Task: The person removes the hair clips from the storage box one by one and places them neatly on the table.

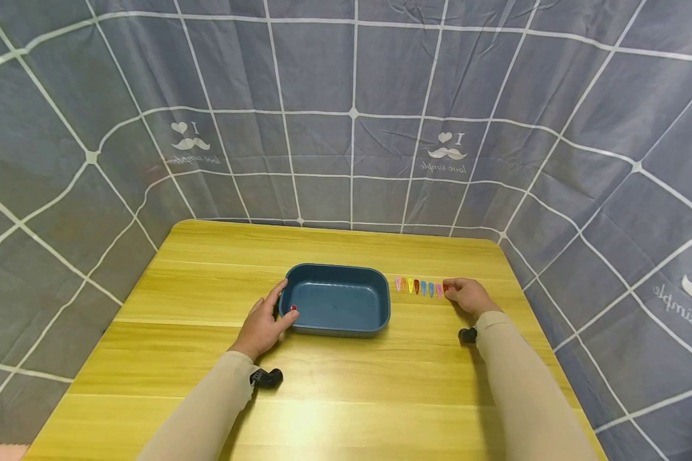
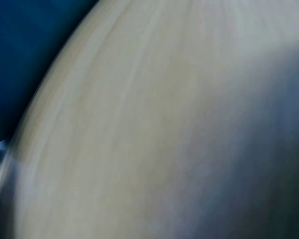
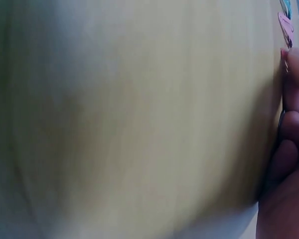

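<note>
My left hand [image 1: 261,328] holds the left end of a dark blue plastic basin [image 1: 334,333], its thumb over the near-left rim and its fingers along the outer side. A small red spot [image 1: 294,308] shows by that thumb; what it is cannot be told. To the basin's right lies a row of colourful snap hair clips, among them a yellow clip [image 1: 411,285] and a pink clip [image 1: 439,290]. At the row's right end my right hand [image 1: 468,297] pinches a red hair clip [image 1: 446,288], partly hidden by the fingers.
The wooden table [image 1: 346,397] has a grey checked curtain [image 1: 323,141] behind it and along its sides. A black wrist camera [image 1: 266,378] sits at the left wrist, another camera [image 1: 468,335] at the right. The left wrist view is mostly blurred tabletop.
</note>
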`<state>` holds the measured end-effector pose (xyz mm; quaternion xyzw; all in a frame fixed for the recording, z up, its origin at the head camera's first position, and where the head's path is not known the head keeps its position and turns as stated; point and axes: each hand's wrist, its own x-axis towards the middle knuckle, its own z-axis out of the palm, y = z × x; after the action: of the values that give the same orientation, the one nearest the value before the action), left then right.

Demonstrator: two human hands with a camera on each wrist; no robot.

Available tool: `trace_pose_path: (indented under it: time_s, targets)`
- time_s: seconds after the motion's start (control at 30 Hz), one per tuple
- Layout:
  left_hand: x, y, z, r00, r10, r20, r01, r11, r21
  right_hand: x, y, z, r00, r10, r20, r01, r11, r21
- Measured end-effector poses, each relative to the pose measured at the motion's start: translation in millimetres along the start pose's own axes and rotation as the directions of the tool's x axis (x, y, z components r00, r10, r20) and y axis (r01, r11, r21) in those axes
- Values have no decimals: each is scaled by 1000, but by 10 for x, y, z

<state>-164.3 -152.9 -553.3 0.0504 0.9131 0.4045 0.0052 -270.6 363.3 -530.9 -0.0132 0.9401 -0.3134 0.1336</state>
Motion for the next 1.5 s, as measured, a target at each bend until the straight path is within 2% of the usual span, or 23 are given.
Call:
trace_pose_path:
  time_s: [0.57, 0.8, 1.1, 1.5]
  targets:
    - [-7, 20, -11, 1000, -14, 8, 14, 1000, 9, -67, -63, 45, 998, 60, -26, -56, 991, 122]
    - [3, 2, 2, 1000, -2, 0, 2, 1000, 12, -59, -35, 45, 999, 36, -33, -34, 997, 66]
    - [6, -11, 13, 1000, 1, -9, 0, 1000, 12, -30, 11, 46, 999, 53, -13, -51, 993, 107]
    - [6, -19, 15, 1000, -6, -5, 6, 1000, 7, -11, 23, 68, 999, 43, -21, -40, 993, 109]
